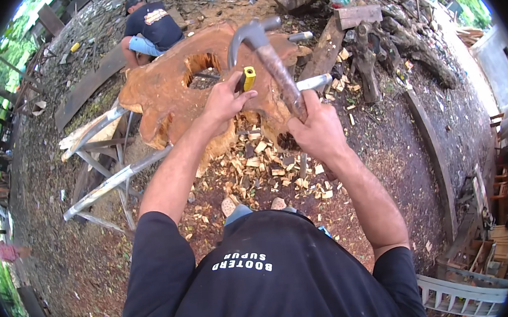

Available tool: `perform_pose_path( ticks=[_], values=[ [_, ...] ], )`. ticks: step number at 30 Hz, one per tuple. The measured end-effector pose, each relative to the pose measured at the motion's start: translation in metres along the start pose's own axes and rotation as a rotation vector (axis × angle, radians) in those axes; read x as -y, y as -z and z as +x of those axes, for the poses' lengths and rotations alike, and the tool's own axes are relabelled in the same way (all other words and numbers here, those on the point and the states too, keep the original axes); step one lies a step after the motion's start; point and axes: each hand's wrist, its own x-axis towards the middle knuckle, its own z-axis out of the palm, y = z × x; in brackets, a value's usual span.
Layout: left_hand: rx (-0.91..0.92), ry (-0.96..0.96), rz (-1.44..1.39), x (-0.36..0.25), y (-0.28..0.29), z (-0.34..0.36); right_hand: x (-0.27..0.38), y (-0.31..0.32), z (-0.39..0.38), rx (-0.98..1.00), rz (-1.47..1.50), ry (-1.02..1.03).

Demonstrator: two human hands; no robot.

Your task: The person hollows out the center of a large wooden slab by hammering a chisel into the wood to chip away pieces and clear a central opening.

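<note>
My left hand (pixel 225 100) is closed on an upright chisel (pixel 249 78) with a yellow top, held over the edge of a large reddish wood slab (pixel 157 88) with a jagged hole through it. My right hand (pixel 317 126) grips a claw hammer (pixel 276 66) by its worn handle; its steel head is raised above and slightly right of the chisel in the picture. The slab's near edge is cut and pale, and the chisel's lower end is hidden by my left hand. Pale wood chips (pixel 267 169) lie piled below it, near my feet.
Tubular metal frames (pixel 105 186) support the slab. A co-worker (pixel 152 25) in dark shirt crouches behind it; another person (pixel 9 251) is far left. Planks (pixel 432 161), logs (pixel 399 55) and stacked timber lie right, a white railing (pixel 459 297) at lower right.
</note>
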Motion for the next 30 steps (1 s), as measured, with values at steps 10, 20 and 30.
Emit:
perform_pose_path(
  ticks=[10, 20, 30],
  values=[
    [-0.032, 0.018, 0.226, 0.001, -0.002, 0.005, -0.028, -0.025, 0.014, 0.05, -0.125, -0.006],
    [-0.086, -0.04, 0.156, 0.003, -0.008, 0.008, -0.027, -0.028, 0.019, 0.072, -0.118, -0.076],
    [-0.043, 0.034, 0.025, 0.024, -0.004, 0.012, 0.027, 0.023, 0.025, -0.331, 0.133, 0.137]
  ],
)
